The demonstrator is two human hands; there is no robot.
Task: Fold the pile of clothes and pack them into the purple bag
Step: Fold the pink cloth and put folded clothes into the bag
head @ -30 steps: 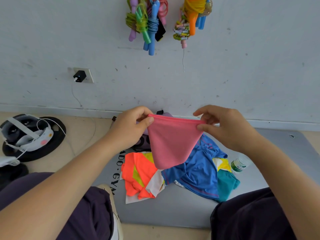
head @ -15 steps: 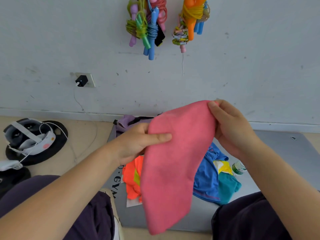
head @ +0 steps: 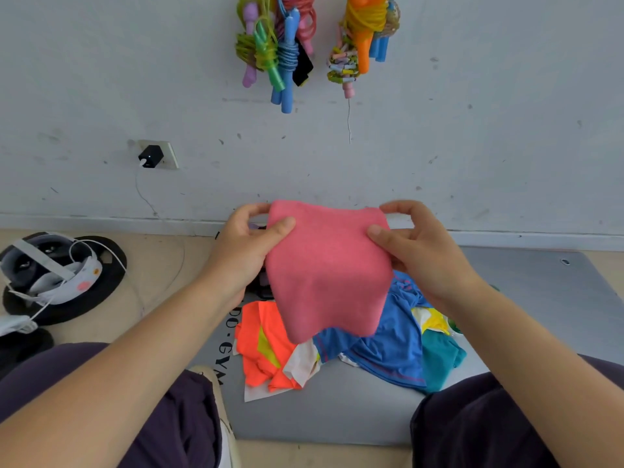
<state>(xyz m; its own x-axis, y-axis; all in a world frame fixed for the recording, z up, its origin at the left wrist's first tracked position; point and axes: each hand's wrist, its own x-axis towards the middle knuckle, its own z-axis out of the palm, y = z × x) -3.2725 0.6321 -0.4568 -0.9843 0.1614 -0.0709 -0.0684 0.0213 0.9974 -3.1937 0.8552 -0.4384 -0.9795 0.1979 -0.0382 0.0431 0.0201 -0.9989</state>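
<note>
A pink garment (head: 329, 275) is held up in the air between the two hands, above the pile of clothes (head: 358, 349) that lies on a grey mat (head: 526, 292) on the floor. The left hand (head: 248, 251) is clamped on the garment's upper left edge, with the thumb pressed on the front of the cloth and the fingers curled behind it. The right hand (head: 422, 251) is clamped on the upper right edge in the same way, thumb on the front, fingers curled over the top. The cloth is seen doubled over, hanging down from the two grips and covering part of the pile. In the pile an orange and yellow piece (head: 261, 349) is seen at the left, a blue shirt (head: 388, 346) in the middle and a teal piece (head: 439, 359) at the right, all crumpled and touching one another. A small part of the purple bag (head: 256, 227) is seen behind the left hand, near the wall; most of it is hidden. A white headset (head: 50, 268) with a cable is laid on a black round pad at the far left. Bundles of coloured skipping ropes (head: 280, 52) are hung on the wall above. Dark trouser legs are seen at both lower corners.
</note>
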